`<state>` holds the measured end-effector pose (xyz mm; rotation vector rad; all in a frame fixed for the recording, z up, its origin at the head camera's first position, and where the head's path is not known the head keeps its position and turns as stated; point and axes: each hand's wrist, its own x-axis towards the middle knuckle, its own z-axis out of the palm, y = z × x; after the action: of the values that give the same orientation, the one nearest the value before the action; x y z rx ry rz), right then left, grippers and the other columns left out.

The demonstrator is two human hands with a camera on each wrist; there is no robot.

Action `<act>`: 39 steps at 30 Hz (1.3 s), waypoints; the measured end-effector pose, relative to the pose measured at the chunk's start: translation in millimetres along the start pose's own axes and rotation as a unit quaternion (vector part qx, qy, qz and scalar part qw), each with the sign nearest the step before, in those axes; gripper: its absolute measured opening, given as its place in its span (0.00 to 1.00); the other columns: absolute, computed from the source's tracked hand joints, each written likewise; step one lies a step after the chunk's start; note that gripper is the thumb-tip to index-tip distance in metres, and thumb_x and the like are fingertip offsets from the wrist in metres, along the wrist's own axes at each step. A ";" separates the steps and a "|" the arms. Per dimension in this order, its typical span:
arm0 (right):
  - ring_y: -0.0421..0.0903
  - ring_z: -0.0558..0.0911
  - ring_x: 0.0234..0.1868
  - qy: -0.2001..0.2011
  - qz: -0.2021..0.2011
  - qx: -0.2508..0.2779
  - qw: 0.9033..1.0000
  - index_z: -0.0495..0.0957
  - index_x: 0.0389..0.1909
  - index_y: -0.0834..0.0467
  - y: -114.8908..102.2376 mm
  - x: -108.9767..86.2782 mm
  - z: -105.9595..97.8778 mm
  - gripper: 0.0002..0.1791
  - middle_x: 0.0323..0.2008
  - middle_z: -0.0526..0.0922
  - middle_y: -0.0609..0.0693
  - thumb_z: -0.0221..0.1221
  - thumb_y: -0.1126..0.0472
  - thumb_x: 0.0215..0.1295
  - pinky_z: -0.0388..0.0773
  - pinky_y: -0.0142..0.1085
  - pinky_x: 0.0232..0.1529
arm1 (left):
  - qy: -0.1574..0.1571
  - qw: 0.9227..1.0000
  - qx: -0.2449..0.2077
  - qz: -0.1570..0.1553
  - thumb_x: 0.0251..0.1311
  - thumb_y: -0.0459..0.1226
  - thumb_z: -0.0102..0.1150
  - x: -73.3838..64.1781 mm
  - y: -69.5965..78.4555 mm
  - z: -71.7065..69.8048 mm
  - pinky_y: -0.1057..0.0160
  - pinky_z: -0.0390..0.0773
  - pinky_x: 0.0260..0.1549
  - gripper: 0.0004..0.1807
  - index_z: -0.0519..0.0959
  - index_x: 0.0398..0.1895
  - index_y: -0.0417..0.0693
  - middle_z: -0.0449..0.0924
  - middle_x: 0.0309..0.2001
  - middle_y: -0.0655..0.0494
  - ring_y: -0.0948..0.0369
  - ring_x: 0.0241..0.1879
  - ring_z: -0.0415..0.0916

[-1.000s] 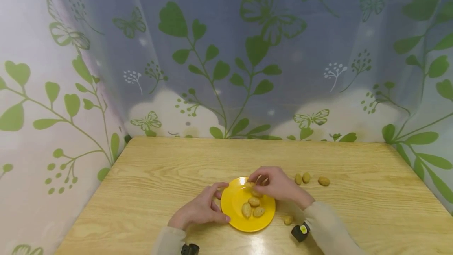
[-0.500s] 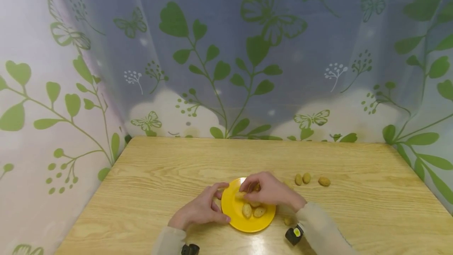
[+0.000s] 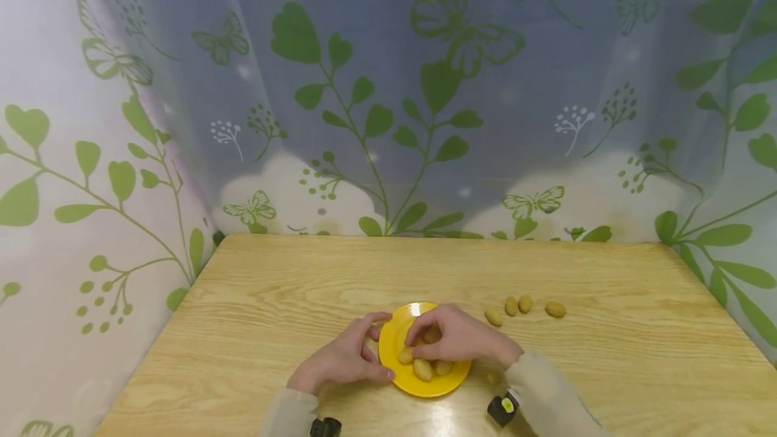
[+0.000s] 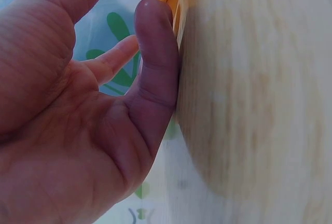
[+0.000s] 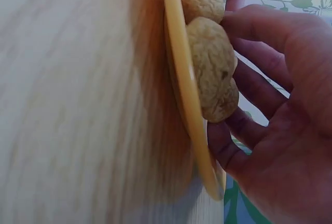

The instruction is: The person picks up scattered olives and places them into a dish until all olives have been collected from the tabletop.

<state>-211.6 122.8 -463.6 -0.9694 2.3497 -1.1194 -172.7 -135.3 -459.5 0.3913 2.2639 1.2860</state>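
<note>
A yellow plate (image 3: pixel 425 390) lies on the wooden table with several small, wrinkled, yellow-brown potatoes on it. My left hand (image 3: pixel 346 356) holds the plate's left side, thumb at the near rim and forefinger at the far rim. In the left wrist view, one of its fingers (image 4: pixel 155 53) reaches the plate's edge. Over the plate, my right hand (image 3: pixel 458 336) pinches a potato (image 3: pixel 405 355) between thumb and fingertips, close above the plate's surface. Beside it lies another potato (image 3: pixel 422 369). The right wrist view shows potatoes (image 5: pixel 210 63) just inside the rim; the right fingers partly hide others.
On the table right of the plate, a pair of potatoes (image 3: pixel 518 305) sits between a single potato (image 3: pixel 494 316) and another farther right (image 3: pixel 555 309). One more potato (image 3: pixel 494 377) lies by the right sleeve. A leaf-patterned curtain (image 3: pixel 388 120) stands behind the table.
My right hand has moved its pinched potato from the plate's far part toward the near left. A table potato behind that hand has come into view. The left hand has stayed at the rim.
</note>
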 end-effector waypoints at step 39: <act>0.37 0.82 0.44 0.162 -0.014 -0.021 0.986 0.85 0.46 0.52 13.7 -80.5 -40.0 0.09 0.45 0.86 0.48 0.67 0.57 0.68 0.84 0.33 0.40 | 0.004 1.000 -0.005 -0.001 0.51 0.38 0.79 1.9 -2.4 1.5 0.64 0.78 0.40 0.50 0.62 0.76 0.56 0.69 0.57 0.46 0.59 0.38 0.80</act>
<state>-184.1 207.9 -447.2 -0.8929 2.6309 -1.3296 -173.5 -134.6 -462.8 0.3792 2.2627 1.3001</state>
